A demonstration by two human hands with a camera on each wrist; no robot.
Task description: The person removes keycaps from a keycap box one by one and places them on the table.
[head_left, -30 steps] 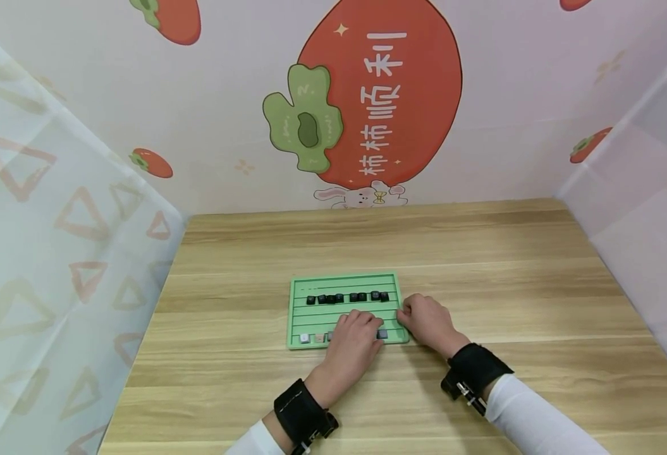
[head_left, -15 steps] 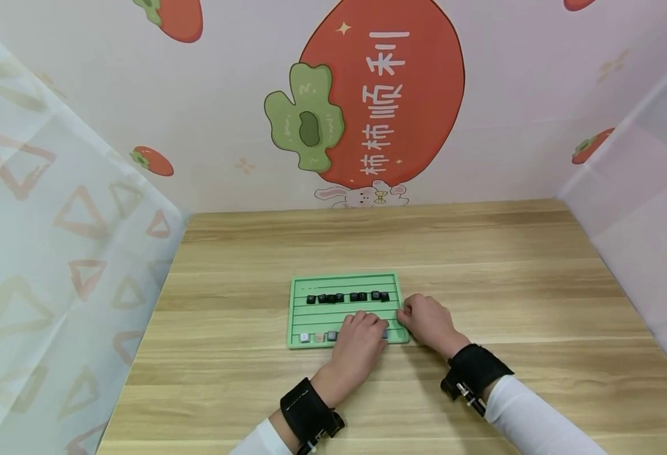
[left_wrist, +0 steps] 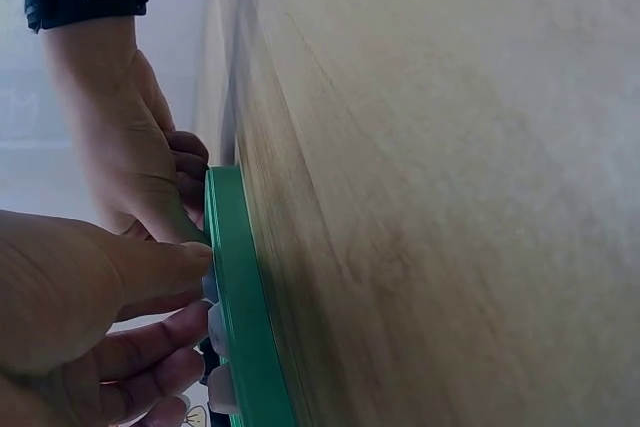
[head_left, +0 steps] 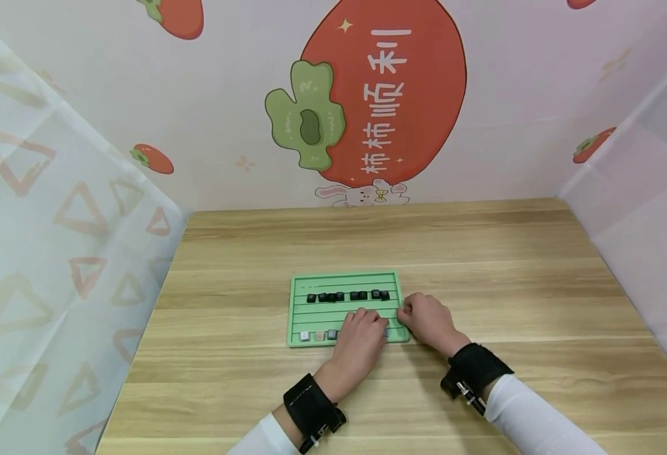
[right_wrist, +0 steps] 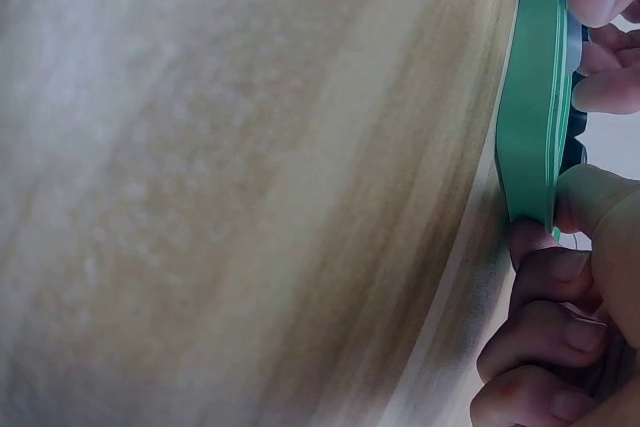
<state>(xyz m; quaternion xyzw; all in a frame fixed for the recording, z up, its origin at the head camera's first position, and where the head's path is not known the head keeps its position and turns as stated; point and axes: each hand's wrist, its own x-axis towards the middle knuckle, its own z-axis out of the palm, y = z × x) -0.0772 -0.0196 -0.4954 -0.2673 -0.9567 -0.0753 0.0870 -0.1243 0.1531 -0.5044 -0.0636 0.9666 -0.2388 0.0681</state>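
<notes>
Black keycaps [head_left: 331,297] form a gapped row across the green tray [head_left: 322,319], seemingly done; its near-edge lighter keycaps [head_left: 305,336] look unfinished, the left hand [head_left: 358,344] over them, whether pinching unclear. The right hand [head_left: 428,321] clamps the tray's right edge.

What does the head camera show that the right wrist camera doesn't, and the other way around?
Only the head view shows the large red fruit print on the wall, the black wristbands and the white sleeves.

Only the right wrist view shows the right hand's fingernails, with its thumb and a finger plainly at the corner of the green tray.

Both show the tray, both hands, the wooden table and black keycaps, though the wrist view catches the left hand and keycaps only partly.
</notes>
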